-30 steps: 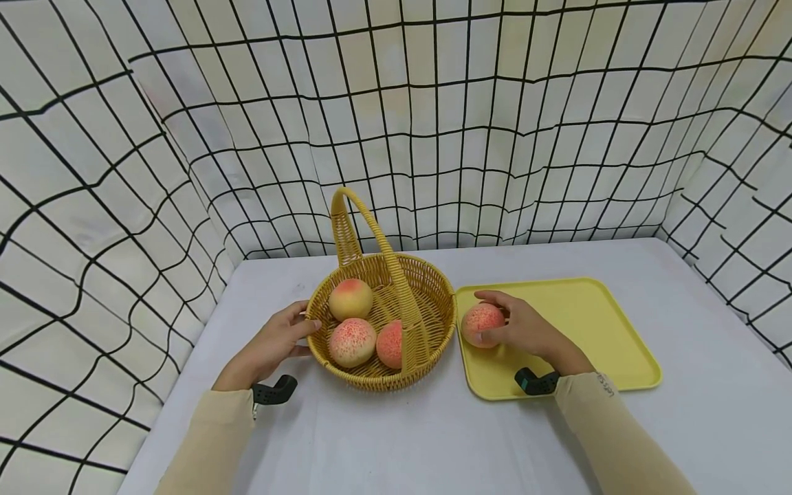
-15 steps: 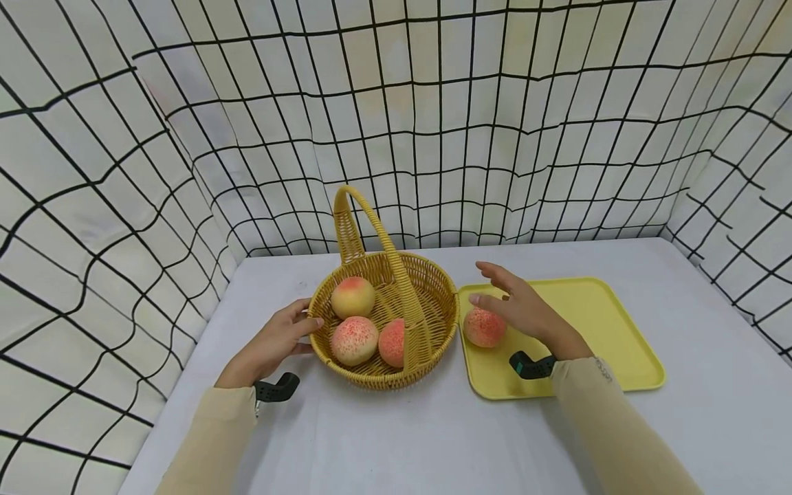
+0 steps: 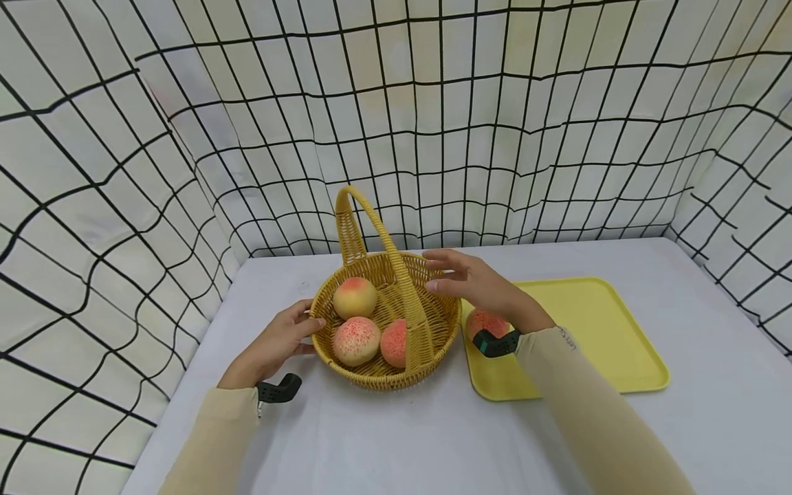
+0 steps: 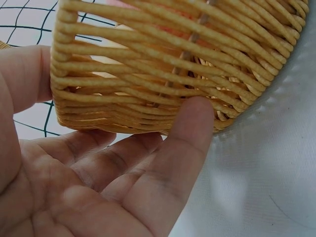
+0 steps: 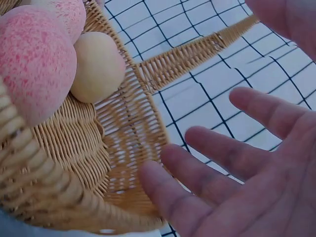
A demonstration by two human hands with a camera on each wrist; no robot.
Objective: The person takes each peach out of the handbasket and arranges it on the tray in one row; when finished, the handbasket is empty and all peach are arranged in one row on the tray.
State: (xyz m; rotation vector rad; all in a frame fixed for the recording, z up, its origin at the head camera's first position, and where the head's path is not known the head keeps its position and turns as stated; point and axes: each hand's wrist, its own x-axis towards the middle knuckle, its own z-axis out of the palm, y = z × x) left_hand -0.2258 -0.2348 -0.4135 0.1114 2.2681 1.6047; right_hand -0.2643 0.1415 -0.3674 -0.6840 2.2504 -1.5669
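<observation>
A yellow wicker basket [image 3: 322,361] with a tall handle stands left of the table's middle, holding three peaches, one yellowish [image 3: 355,298], one speckled [image 3: 356,341] and one pink [image 3: 393,343]. My left hand [image 3: 275,344] grips its left rim, thumb over the edge, fingers against the outer wall [image 4: 123,79]. Over the basket's right rim is my right hand [image 3: 479,283], its fingers spread and nothing held in the right wrist view. A fourth, pink peach [image 3: 480,322] lies on the yellow tray [image 3: 600,330], partly hidden behind the right wrist's camera.
The tray lies just right of the basket on a white-covered table [image 3: 383,440]. White cloth walls [image 3: 470,158] with black grid lines stand behind and at both sides. The basket's handle [image 3: 377,227] arches between the two hands.
My right hand has let go of the peach on the tray, lifted, and moved left to the basket's right rim. That peach stays on the tray. The left hand keeps its grip.
</observation>
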